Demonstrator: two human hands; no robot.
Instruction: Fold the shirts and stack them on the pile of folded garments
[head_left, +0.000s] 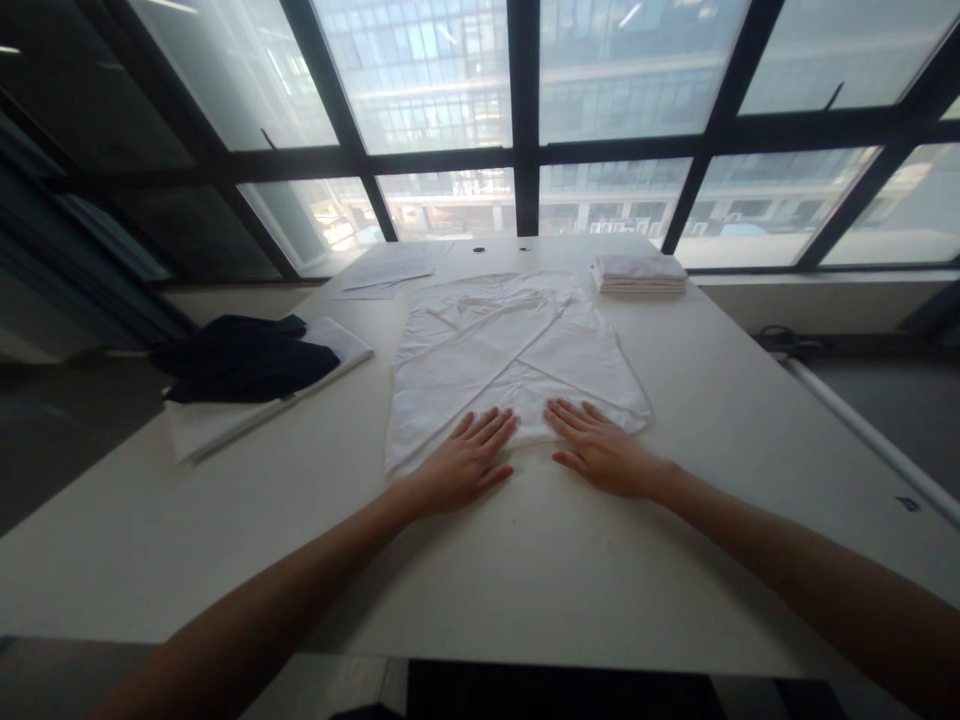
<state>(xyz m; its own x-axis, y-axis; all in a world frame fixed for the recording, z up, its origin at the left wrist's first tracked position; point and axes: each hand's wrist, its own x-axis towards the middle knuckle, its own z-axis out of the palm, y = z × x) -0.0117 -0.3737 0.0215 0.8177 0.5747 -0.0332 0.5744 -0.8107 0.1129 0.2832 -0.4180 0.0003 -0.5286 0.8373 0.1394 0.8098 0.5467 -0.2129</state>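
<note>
The person's two arms are bare, with no sleeves showing. The left hand [465, 462] and the right hand [600, 450] wear no gloves. No rings, watch or bands can be seen on them.

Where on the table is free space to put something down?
Bare table lies right of the white shirt and below the folded stack, and along the near edge around both forearms. The left side is crowded by the dark garment.

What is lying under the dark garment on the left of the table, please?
Under the dark garment lies a flat white piece on the table. Its near edge and right corner show; the rest is covered.
</note>
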